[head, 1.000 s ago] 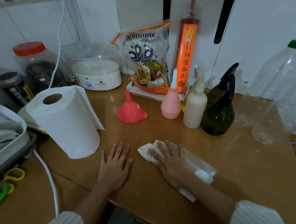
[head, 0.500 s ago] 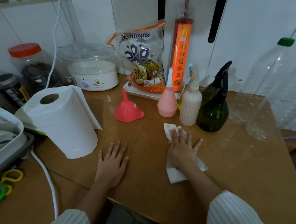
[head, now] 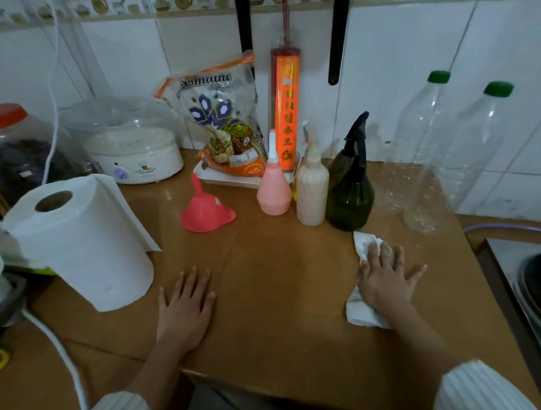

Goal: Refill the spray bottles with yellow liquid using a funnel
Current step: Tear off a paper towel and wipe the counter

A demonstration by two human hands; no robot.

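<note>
Brown wooden tabletop [head: 276,268], smooth and faintly glossy, pushed against a white tiled wall [head: 397,70] with a patterned border strip along the top. Left hand [head: 185,308] flat on the wood, palm down, fingers straight and slightly apart, holding nothing. Right hand [head: 386,281] spread and pressed down on a crumpled white paper towel [head: 363,316], fingers fanned wide, just in front of the dark green spray bottle [head: 350,190]. Beside that, a cream spray bottle [head: 312,189] and a pink bottle [head: 273,188], standing close together in a row near the wall. Pink funnel [head: 206,210] upside down on the wood, spout up, left of the pink bottle. Large paper towel roll [head: 84,241] upright at the left edge. Two clear plastic bottles with green caps [head: 468,148] at the right, against the tiles. Behind the row, a printed snack bag [head: 223,125] and a tall orange packet [head: 287,115] leaning on the wall.
</note>
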